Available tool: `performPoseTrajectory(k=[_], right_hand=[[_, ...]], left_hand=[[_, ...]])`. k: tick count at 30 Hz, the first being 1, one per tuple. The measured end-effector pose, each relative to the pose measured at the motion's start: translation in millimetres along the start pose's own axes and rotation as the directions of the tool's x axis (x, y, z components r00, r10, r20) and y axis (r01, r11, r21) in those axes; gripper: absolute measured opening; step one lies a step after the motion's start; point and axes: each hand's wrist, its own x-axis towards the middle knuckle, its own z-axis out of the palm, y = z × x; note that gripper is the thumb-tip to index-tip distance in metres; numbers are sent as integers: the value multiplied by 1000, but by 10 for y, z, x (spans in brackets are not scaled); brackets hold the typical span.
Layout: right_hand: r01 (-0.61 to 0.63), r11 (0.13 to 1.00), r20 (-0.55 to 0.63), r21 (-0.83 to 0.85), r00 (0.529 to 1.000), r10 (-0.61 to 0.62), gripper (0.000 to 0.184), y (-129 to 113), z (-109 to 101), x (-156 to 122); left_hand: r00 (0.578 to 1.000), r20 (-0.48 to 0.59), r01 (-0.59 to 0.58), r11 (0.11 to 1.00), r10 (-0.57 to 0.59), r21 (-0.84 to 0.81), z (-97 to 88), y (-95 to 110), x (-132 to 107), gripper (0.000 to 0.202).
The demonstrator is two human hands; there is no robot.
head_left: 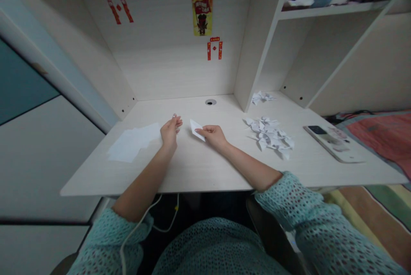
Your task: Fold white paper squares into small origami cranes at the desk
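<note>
My right hand (213, 134) pinches a small white folded paper (196, 129) by its lower right corner, just above the pale wooden desk (199, 168). My left hand (170, 131) hovers a little to the left of that paper, fingers loosely curled and holding nothing. A stack of flat white paper sheets (133, 143) lies on the desk to the left of my left hand. A pile of several folded white paper cranes (269, 134) sits to the right of my right arm.
A few more folded papers (261, 97) lie in the shelf nook at the back right. A phone (334, 143) rests at the desk's right side. A cable hole (210, 102) is at the back centre. Stickers hang on the back wall. A cable dangles below the desk edge.
</note>
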Motion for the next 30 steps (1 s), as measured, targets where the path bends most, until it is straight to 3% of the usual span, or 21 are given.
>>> performPoseTrajectory(k=[2, 4, 7, 12, 18, 20, 25, 30], right_hand=[[-13, 999, -23, 45, 1000, 14, 43, -17, -8, 23], [2, 998, -27, 68, 1000, 0, 43, -13, -17, 52], [52, 995, -36, 80, 998, -49, 42, 18, -36, 100], [85, 993, -10, 78, 996, -85, 42, 58, -73, 168], [138, 986, -48, -93, 989, -143, 41, 114, -133, 214], [130, 989, -54, -75, 989, -134, 40, 130, -140, 228], [41, 999, -30, 32, 999, -40, 42, 114, -92, 240], [15, 987, 0, 157, 1000, -16, 42, 86, -46, 236]], left_hand=[[980, 196, 35, 998, -44, 48, 27, -17, -29, 46], [927, 359, 86, 992, -113, 91, 89, -45, -82, 44], [877, 451, 154, 986, -167, 66, 186, -60, -151, 41], [920, 333, 243, 968, -208, -65, 306, -11, -196, 42], [925, 362, 147, 987, -112, -68, 435, -77, -200, 35], [932, 355, 115, 990, -78, -84, 461, -120, -206, 35], [976, 214, -6, 992, 33, -126, 495, -199, -222, 34], [976, 202, -55, 993, 75, -104, 490, -204, -227, 33]])
